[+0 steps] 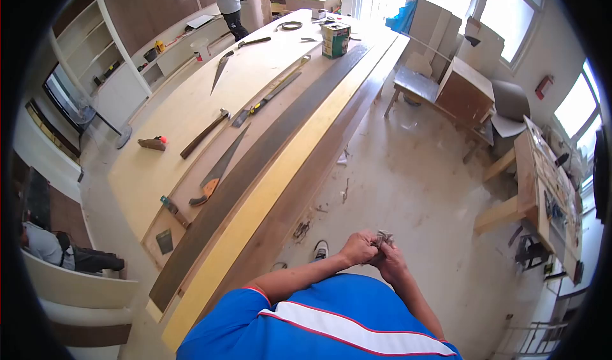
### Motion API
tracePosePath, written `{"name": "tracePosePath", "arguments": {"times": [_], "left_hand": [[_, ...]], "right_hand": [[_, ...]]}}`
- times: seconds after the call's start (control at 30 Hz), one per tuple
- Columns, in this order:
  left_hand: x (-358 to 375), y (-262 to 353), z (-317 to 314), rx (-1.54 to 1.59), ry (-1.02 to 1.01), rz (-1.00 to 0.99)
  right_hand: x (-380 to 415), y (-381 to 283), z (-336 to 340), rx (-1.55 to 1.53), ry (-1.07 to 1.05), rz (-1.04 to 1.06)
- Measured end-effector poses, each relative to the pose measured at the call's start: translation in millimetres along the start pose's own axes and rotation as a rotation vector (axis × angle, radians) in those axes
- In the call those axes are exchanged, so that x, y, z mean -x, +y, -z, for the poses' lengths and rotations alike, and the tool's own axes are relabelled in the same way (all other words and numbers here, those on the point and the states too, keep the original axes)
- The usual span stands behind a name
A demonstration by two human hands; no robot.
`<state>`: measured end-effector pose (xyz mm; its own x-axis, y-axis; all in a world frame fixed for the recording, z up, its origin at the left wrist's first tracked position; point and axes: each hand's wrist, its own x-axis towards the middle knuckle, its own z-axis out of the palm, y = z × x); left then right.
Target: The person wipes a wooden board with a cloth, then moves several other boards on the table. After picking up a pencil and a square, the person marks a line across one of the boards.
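Both of my hands meet low in the view, just in front of my blue shirt and above the floor. My left hand [360,248] is closed on a small crumpled greyish cloth [385,236]. My right hand [390,260] pinches the same cloth from the other side. The fingers are bent and partly hide one another. To the left of my hands runs the long worktable, with a yellow board [255,210] and a dark board [217,232] lying lengthwise on it. A shoe [321,250] shows on the floor beside my left hand.
Handsaws [223,169], a hammer [207,130], a plane [152,144] and a green can [335,40] lie or stand on the worktable. A wooden bench [523,194] is at right. One person [228,3] stands at the back; another [48,248] is at far left.
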<state>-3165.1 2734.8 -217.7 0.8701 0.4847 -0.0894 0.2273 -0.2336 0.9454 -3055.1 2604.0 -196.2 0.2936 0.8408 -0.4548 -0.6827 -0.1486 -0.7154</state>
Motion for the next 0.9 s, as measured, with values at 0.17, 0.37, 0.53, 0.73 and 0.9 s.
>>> {"name": "tracePosePath", "arguments": {"times": [0.17, 0.37, 0.53, 0.73, 0.9], "left_hand": [[-94.6, -7.2, 30.7, 0.064, 0.006, 0.218], [-160.3, -7.3, 54.3, 0.856, -0.395, 0.346], [-197.9, -21.3, 59.2, 0.770, -0.237, 0.395], [-267.0, 2.2, 114.1, 1.035, -0.072, 0.443], [-343.3, 18.1, 119.8, 1.002, -0.215, 0.406]], "right_hand": [[-60.3, -71.0, 0.5, -0.033, 0.230, 0.077], [-109.6, -99.8, 0.1, 0.005, 0.249, 0.024], [-136.7, -115.4, 2.9, 0.273, 0.432, 0.005], [-166.6, -153.0, 84.0, 0.119, 0.461, -0.153], [-252.1, -217.8, 92.0, -0.238, -0.007, -0.199]]}}
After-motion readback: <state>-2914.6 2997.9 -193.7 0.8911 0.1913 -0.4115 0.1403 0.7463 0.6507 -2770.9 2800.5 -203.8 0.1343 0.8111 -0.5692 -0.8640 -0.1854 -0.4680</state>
